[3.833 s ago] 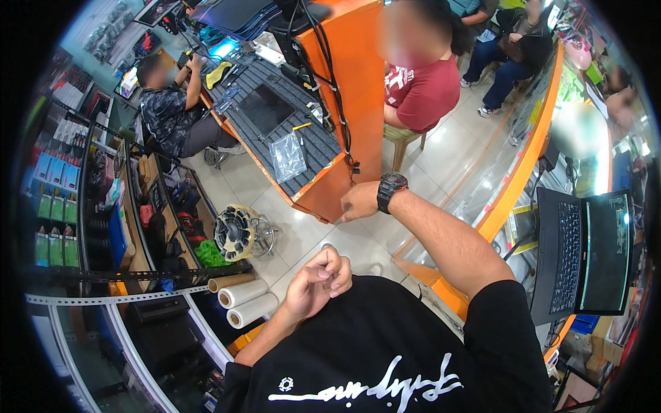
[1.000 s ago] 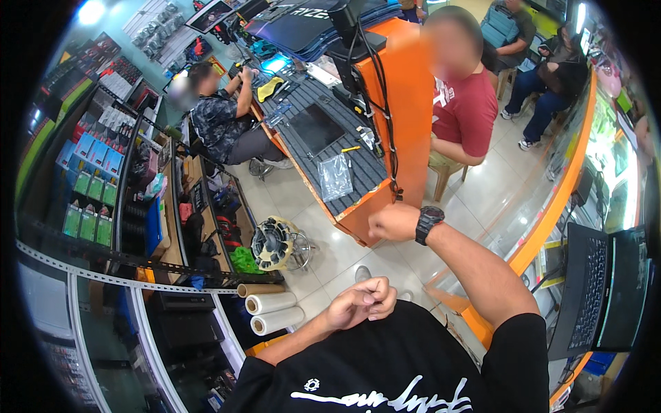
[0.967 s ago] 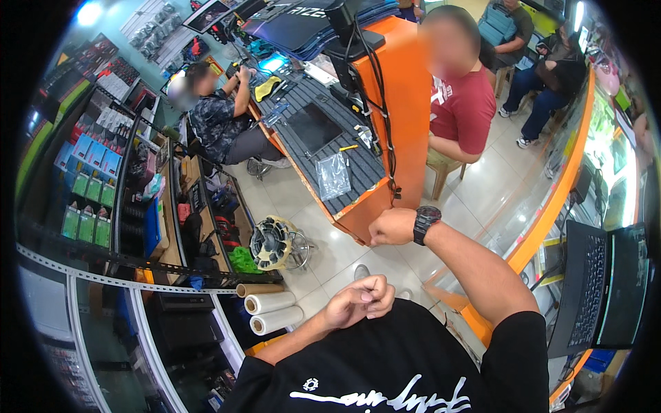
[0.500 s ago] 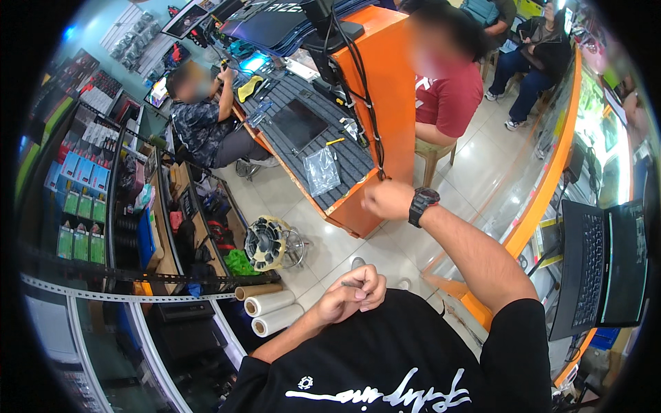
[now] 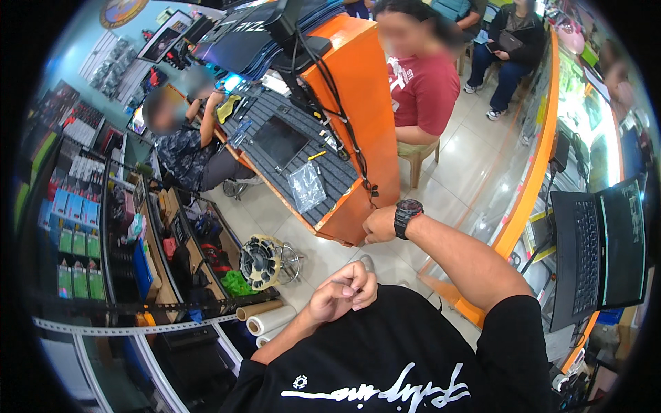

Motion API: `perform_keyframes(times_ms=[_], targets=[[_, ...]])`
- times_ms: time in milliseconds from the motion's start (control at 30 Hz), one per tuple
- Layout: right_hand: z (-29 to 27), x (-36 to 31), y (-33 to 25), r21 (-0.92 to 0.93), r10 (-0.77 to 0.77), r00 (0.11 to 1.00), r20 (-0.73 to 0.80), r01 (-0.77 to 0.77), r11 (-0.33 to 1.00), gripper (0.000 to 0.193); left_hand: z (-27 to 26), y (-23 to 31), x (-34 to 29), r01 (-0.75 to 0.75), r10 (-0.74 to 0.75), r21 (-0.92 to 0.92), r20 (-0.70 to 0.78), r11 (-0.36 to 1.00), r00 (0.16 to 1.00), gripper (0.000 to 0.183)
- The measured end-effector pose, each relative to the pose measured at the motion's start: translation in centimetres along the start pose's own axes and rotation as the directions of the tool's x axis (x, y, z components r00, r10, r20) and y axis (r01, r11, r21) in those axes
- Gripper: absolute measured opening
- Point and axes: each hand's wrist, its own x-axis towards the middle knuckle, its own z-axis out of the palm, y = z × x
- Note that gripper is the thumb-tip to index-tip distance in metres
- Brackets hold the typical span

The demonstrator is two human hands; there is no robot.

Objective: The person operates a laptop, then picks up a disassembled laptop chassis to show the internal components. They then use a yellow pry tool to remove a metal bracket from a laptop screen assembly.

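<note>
The left hand [image 5: 344, 292] is in front of the black shirt, its fingers curled narrow; I cannot tell if a small thing is between them. The right hand [image 5: 380, 226], with a black watch [image 5: 407, 219] on its wrist, is at the near bottom corner of the orange desk [image 5: 337, 224]. Its fingers are bent downward and the tips are hidden, so I cannot tell if they grip something or touch the panel.

For good handling, I judge that the right fingers should move slowly beside this corner, and the watch should not catch the black cables [image 5: 352, 141] hanging above. The left hand would do well with a light, firm pinch, because a small piece could fall to the tile floor [image 5: 454, 186].

On the dark ribbed top, a clear plastic bag [image 5: 306, 187] lies near the near edge, a dark flat panel [image 5: 277, 143] lies behind it, and a yellow stick [image 5: 317, 155] is toward the right edge. A co-worker [image 5: 189, 155] sits at the left edge. Around are 1 round stool [image 5: 261, 263], filled shelves [image 5: 103, 227] at left, and 1 laptop [image 5: 585, 255], opened, at right.
</note>
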Motion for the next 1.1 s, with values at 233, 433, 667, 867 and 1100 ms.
perform_keyframes(times_ms=[233, 433, 667, 867, 1100], targets=[[-0.1, -0.8, 2.6, 0.093, 0.105, 0.994, -0.031, -0.102, 0.990, 0.042, -2.8, 2.9, 5.3, 0.117, -0.116, -0.007, 0.037, 0.993, 0.993, 0.012], [-0.2, -1.2, 4.0, 0.093, 0.159, 0.987, 0.036, -0.162, 0.982, 0.039, -6.2, 5.7, 9.6, 0.238, -0.234, -0.016, 0.149, 0.971, 0.961, 0.014], [-0.8, -2.1, 4.3, 0.178, 0.287, 0.957, 0.042, -0.290, 0.940, 0.038, -8.8, 6.5, 11.0, 0.294, -0.275, -0.038, 0.254, 0.955, 0.927, 0.018], [-0.6, -2.0, 4.4, 0.188, 0.262, 0.963, 0.061, -0.269, 0.945, 0.042, -8.6, 6.5, 9.3, 0.259, -0.245, -0.062, 0.176, 0.964, 0.954, 0.020], [0.0, -1.7, 4.3, 0.151, 0.207, 0.978, -0.016, -0.202, 0.968, 0.040, -7.5, 5.3, 6.8, 0.188, -0.178, -0.070, 0.126, 0.980, 0.976, 0.018]])
